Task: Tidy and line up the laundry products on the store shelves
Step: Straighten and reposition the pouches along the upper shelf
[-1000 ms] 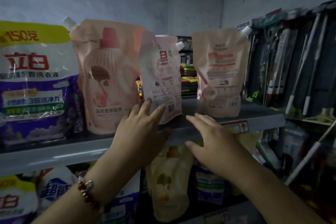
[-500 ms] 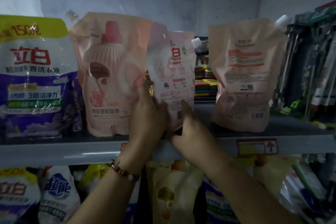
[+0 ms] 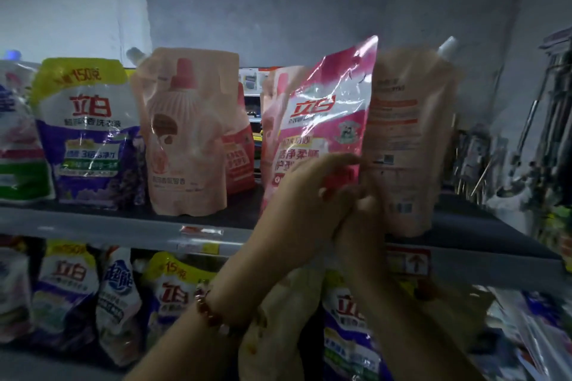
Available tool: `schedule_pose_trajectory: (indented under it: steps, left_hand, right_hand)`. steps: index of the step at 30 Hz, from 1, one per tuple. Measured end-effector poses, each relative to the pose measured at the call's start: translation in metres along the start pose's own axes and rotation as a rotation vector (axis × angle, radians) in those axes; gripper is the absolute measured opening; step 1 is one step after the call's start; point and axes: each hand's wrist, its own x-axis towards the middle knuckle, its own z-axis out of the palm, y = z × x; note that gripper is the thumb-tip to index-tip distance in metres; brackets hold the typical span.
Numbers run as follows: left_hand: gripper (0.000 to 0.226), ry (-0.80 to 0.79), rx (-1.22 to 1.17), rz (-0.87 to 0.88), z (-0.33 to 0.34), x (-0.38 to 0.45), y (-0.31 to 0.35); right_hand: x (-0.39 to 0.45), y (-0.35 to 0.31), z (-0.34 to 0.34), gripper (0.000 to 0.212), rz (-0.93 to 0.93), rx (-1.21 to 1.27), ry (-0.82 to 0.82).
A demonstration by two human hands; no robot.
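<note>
Both hands meet at the bottom of a bright pink pouch above the front edge of the upper shelf. The left hand, with a red bead bracelet on its wrist, wraps its fingers round the pouch's lower part, fingertips reaching the right side. The right hand is pressed close against the left, under the pouch's bottom right corner; it seems to grip there too, though most of its fingers are hidden.

The pink pouch stands upright with its printed front facing out, just in front of the left side of a pale peach pouch that stands near the shelf's right end, back label outward, white spout at the top right. Whether the pink pouch's bottom touches the shelf cannot be told, as the hands cover it.

Further left along the same shelf stand another peach pouch showing a bottle picture, a smaller red and pink pouch behind its right side, and a purple and white bag with a yellow top. On the lower shelf more purple and white bags stand in a row.
</note>
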Motion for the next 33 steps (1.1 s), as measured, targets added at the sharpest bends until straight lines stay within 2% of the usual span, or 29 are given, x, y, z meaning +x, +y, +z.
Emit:
schedule_pose_trajectory:
  steps: [3, 5, 6, 7, 10, 12, 14, 15, 17, 19, 23, 25, 28, 29, 33]
  left_hand:
    - [0.048, 0.086, -0.177, 0.002, -0.008, -0.034, -0.011]
    - [0.061, 0.202, -0.293, -0.124, -0.017, -0.049, -0.015]
    - [0.063, 0.228, -0.397, -0.209, -0.023, -0.055, -0.012]
    - [0.062, 0.22, -0.528, -0.303, -0.028, -0.061, -0.009]
    - [0.072, -0.03, -0.974, -0.508, -0.035, -0.08, -0.001]
    - [0.081, -0.109, -1.041, -0.578, -0.033, -0.09, -0.008]
    - [0.094, 0.011, -0.899, -0.666, -0.03, -0.101, -0.021]
    - [0.086, 0.053, -0.842, -0.697, -0.028, -0.11, -0.031]
    - [0.057, 0.069, -0.89, -0.745, -0.023, -0.136, -0.037]
    - [0.052, -0.024, -0.842, -0.754, -0.028, -0.162, -0.034]
    - [0.046, -0.157, -0.645, -0.751, -0.035, -0.179, -0.04]
    - [0.041, -0.188, -0.516, -0.777, -0.034, -0.186, -0.043]
    - [0.041, -0.263, -0.365, -0.763, -0.031, -0.197, -0.044]
    - [0.046, -0.293, -0.34, -0.763, -0.031, -0.199, -0.043]
    - [0.062, -0.424, -0.226, -0.679, -0.032, -0.209, -0.043]
  right_hand:
    - [-0.01, -0.007, -0.016, 0.033, 0.04, 0.124, 0.019]
    - [-0.012, -0.01, -0.027, 0.02, 0.055, 0.149, 0.047]
    - [-0.014, -0.01, -0.032, 0.015, 0.063, 0.14, 0.002]
    - [-0.018, -0.012, -0.035, 0.019, 0.09, 0.142, -0.061]
    - [-0.042, -0.004, -0.042, 0.036, 0.168, 0.229, -0.169]
    - [-0.065, 0.003, -0.043, 0.028, 0.26, 0.417, -0.23]
    - [-0.085, 0.012, -0.046, 0.023, 0.328, 0.505, -0.268]
    - [-0.094, 0.018, -0.047, 0.029, 0.351, 0.495, -0.304]
    - [-0.111, 0.028, -0.05, 0.033, 0.433, 0.455, -0.314]
    - [-0.127, 0.042, -0.051, 0.035, 0.531, 0.469, -0.329]
    - [-0.155, 0.075, -0.043, 0.077, 0.745, 0.552, -0.257]
    - [-0.169, 0.085, -0.037, 0.074, 0.828, 0.59, -0.214]
    - [-0.19, 0.098, -0.032, 0.036, 0.949, 0.614, -0.096]
    - [-0.195, 0.103, -0.031, 0.034, 0.976, 0.621, -0.062]
    - [-0.212, 0.119, -0.03, 0.072, 1.076, 0.679, 0.038]
